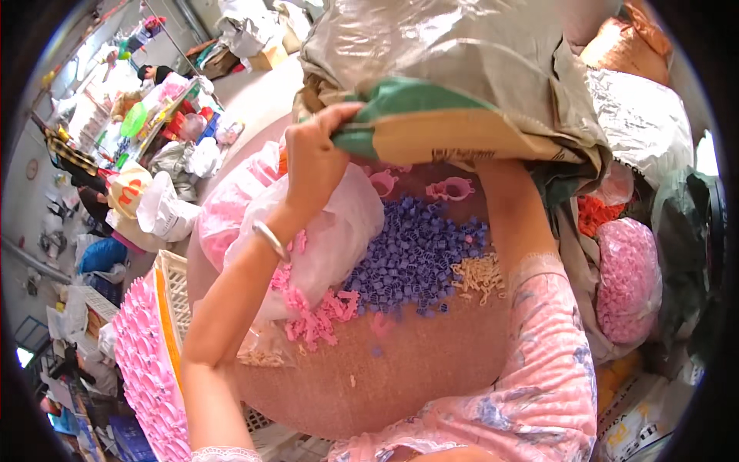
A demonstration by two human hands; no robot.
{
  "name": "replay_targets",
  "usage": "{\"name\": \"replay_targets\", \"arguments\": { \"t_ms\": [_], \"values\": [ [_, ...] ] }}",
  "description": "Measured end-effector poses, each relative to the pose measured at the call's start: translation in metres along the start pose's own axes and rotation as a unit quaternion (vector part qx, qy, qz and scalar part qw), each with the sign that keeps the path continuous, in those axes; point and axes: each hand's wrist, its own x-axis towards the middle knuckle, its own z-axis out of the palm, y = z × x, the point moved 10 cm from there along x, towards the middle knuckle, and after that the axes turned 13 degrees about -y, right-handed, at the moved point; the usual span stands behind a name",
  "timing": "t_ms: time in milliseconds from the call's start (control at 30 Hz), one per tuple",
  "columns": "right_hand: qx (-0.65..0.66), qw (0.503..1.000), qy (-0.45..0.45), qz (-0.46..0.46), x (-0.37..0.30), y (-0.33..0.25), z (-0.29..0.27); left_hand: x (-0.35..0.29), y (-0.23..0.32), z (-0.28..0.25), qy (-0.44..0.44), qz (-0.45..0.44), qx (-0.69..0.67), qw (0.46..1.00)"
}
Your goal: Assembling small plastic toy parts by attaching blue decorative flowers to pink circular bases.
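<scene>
While the sack point(473, 127) beyond the blue pile point(416, 254) is held by its edge in the left hand point(317, 154), the right hand's grip, hidden, cannot be told; that edge is best lifted clear.

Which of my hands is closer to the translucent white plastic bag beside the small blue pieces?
Left: your left hand is just above the bag in the picture, gripping the brown-and-green sack flap. Your right hand is hidden behind it, with its forearm right of the blue pieces.
</scene>
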Motion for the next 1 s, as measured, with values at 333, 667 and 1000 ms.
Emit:
{"name": "replay_targets", "arguments": {
  "t_ms": [333, 667, 1000],
  "values": [
    [0.508, 0.849, -0.087, 0.121, 0.031, -0.099, 0.113, 0.009, -0.028, 0.005, -0.031, -0.021, -0.059, 0.998],
    [-0.139, 0.986, -0.055, -0.079, 0.037, -0.076, 0.089, 0.025, -0.049, 0.022, -0.028, -0.045, -0.034, 0.998],
    [0.160, 0.955, -0.251, 0.015, 0.009, -0.006, 0.102, 0.024, -0.050, 0.047, -0.078, -0.015, -0.025, 0.997]
  ]
}}
